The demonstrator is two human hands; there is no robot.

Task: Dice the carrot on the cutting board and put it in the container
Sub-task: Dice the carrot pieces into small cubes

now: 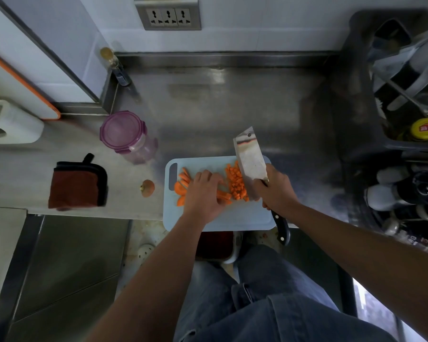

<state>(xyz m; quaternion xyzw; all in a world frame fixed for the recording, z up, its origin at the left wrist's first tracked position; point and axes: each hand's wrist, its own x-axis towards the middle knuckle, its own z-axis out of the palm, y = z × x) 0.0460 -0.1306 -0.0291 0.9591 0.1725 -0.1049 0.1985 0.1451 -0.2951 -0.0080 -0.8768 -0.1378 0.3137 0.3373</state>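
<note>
A pale blue cutting board (232, 218) lies at the counter's front edge. On it are carrot slices (182, 183) at the left, carrot strips (224, 195) in the middle and a heap of diced carrot (236, 183) to their right. My left hand (204, 193) presses down on the strips with curled fingers. My right hand (276, 188) grips the black handle of a cleaver (250, 161), whose wide blade stands against the right side of the diced heap. A clear container with a purple clip lid (123, 132) stands behind and left of the board, lid on.
A carrot end (147, 188) lies on the steel counter (232, 107) left of the board. A folded brown cloth (77, 185) sits further left. A dark rack with bottles and jars (410, 144) fills the right side. A white jug (8, 124) stands far left.
</note>
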